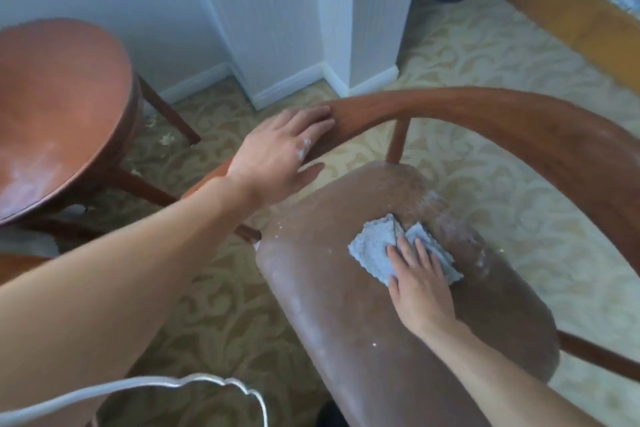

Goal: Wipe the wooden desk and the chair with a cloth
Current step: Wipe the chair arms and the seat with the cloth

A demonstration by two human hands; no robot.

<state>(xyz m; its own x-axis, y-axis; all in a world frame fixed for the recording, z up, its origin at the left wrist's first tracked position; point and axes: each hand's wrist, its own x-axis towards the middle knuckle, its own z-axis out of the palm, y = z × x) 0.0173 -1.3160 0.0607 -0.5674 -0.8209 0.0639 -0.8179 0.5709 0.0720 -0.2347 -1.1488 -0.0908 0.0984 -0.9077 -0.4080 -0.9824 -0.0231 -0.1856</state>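
Pressing flat with straight fingers, the right hand [417, 279] held the pale blue folded cloth [372, 250] mid-frame on the brown padded chair seat [346, 305]; white dust streaks [446, 215] lay just beyond its grip, toward upper right, while the left hand [277, 152] rested spread on the curved wooden chair rail [485, 114].

The cloth [377, 250] at centre right is pale blue-grey. The chair [519, 121] has a reddish-brown wooden rail and a dull brown seat dusted with whitish streaks and specks. At left, the round table [59, 107] is reddish-brown with pale smears. The carpet [485, 55] is cream with a tan scroll pattern. The walls [263, 3] at top are white.
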